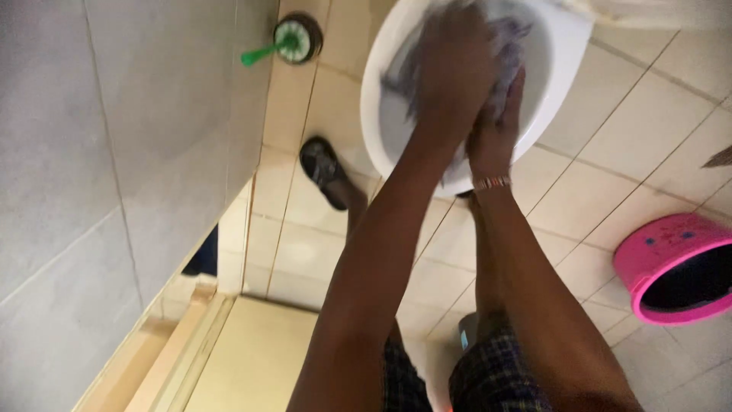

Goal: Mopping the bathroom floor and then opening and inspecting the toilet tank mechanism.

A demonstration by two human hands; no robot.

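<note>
Basin (560,69), white, sitting far on tiled floor (610,152); wall (114,152) crowding left, pink bucket (675,267) right. Cloth (507,46), greyish-purple, bunched, lying inside basin. Left hand (454,65) and right hand (499,114) are both gripping cloth, fingers closed.

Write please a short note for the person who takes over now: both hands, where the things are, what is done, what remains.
Left hand: inside the white basin, pressing on the wet greyish cloth.
Right hand: beside it, gripping the same cloth; a beaded wristband is on that wrist.
Basin: on the tiled floor, in front of the person.
Pink bucket: at the right, apart from the basin.
Green-handled brush: by the wall, untouched.
Done: the cloth is wet and in the basin.
Left: cannot tell how clean the cloth is; it is not yet out of the basin.
</note>
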